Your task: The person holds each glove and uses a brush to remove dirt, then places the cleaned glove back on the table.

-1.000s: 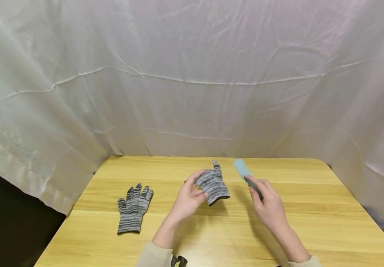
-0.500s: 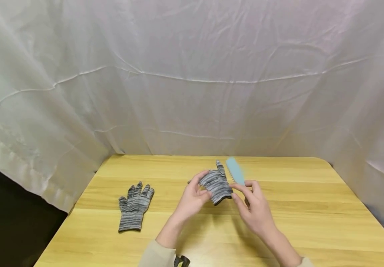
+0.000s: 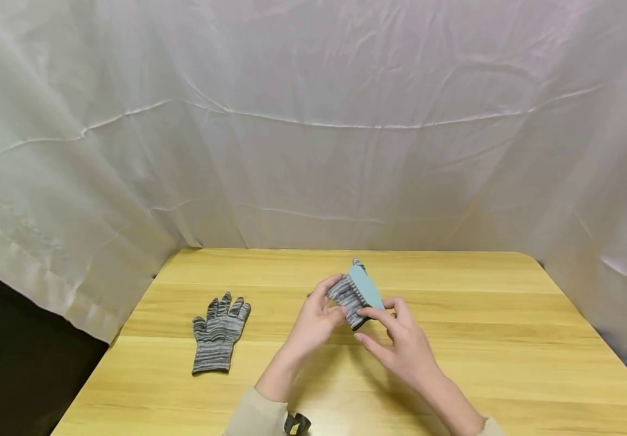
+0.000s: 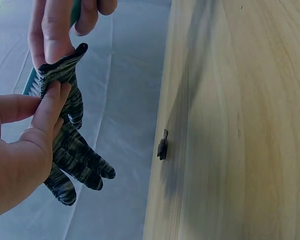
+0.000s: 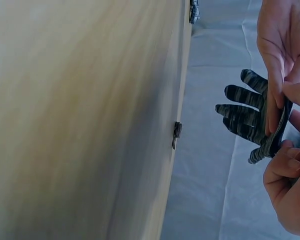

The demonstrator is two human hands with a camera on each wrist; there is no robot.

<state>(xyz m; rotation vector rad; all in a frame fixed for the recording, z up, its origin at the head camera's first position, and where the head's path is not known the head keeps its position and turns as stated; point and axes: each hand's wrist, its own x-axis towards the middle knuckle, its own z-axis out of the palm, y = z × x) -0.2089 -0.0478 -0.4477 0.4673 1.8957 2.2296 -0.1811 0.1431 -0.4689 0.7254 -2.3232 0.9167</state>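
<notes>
In the head view my left hand (image 3: 310, 321) pinches a grey-and-black striped knit glove (image 3: 343, 293), raised over the table. My right hand (image 3: 406, 345) holds a light blue brush (image 3: 368, 287) by its handle. The brush lies along the glove's right side, bristles toward the fabric and covering part of it. In the left wrist view the glove (image 4: 82, 157) hangs with its fingers downward, and right-hand fingers (image 4: 57, 30) touch its cuff. The right wrist view shows the glove's fingers spread (image 5: 244, 107). Most of the brush handle is hidden by the right hand.
A matching striped glove (image 3: 218, 333) lies flat on the wooden table (image 3: 509, 345), left of my hands. Pale curtains (image 3: 313, 181) hang behind and beside the table. A small dark object (image 4: 162, 147) shows near the table's edge in the wrist views.
My right hand has moved left with the brush, from beside the glove to over its right part. My left hand keeps hold of the glove, almost in place. The other glove lies still.
</notes>
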